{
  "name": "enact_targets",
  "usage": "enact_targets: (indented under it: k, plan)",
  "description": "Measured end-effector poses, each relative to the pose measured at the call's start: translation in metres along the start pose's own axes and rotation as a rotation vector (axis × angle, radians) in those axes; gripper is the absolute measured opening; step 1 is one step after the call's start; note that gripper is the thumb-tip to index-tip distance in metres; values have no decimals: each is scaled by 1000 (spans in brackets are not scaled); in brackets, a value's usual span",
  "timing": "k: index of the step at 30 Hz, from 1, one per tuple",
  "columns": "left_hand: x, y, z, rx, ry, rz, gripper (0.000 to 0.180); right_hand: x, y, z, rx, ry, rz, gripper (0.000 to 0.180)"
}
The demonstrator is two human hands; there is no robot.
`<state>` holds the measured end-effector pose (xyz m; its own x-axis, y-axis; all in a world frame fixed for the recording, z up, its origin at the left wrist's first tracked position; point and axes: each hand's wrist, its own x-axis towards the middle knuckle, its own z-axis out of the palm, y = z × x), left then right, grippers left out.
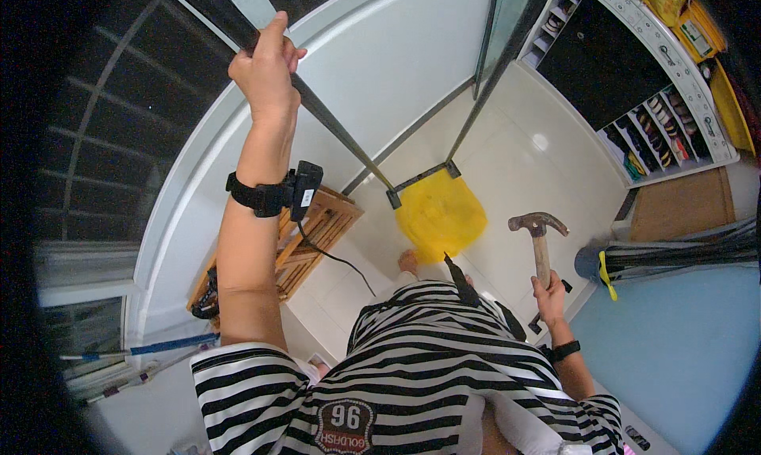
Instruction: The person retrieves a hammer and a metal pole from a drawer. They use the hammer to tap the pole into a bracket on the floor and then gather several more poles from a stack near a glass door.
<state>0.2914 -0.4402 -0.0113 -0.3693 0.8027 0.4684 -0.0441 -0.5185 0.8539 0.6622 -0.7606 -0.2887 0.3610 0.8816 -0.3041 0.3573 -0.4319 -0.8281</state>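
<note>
High at the upper left, my left hand [268, 70] is closed around a dark metal post [337, 124]. This post runs down to a short dark crossbar [420, 178] near the floor, where a second dark post [495, 86] meets it. Just in front of the crossbar lies a flat yellow piece [441, 217], close to my bare foot. On the right side, my right hand [548, 295] grips the wooden handle of a claw hammer [539, 223]. Its rusty head points up and away from me, above the floor and apart from the posts.
A wooden slatted rack [321, 229] stands behind my left forearm. At the upper right is a shoe cabinet [610, 66] with yellow items on top. Folded umbrella-like dark fabric [690, 249] lies at the right, by a brown mat [686, 204]. A white wall [388, 51] rises behind the posts.
</note>
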Motion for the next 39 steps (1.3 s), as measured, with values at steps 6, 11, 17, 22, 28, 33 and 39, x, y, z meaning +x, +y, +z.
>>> enact_targets:
  k: [6, 11, 17, 22, 28, 33, 39]
  plan:
    - [-39, 22, 49, 15, 88, -57, 28, 6, 24, -68, 84, 45, 42, 22]
    - [-92, -1, 57, 115, 165, -84, 32, 2, 47, -91, 80, 17, 6, 22]
    - [-138, -37, 53, 127, 198, -106, 34, -1, 36, -114, 46, -72, -29, 22]
    - [-163, -53, 40, 170, 135, -107, 35, 3, -1, -126, 17, -202, -132, 22]
    - [-176, -62, 20, 226, 140, -179, 36, 10, -98, -145, 36, -316, -280, 22]
    - [-167, -73, 12, 297, 122, -163, 40, 14, -173, -154, -29, -280, -460, 23]
    - [-154, -46, 1, 482, -155, -232, 28, -10, -262, -160, 28, -252, -659, 26]
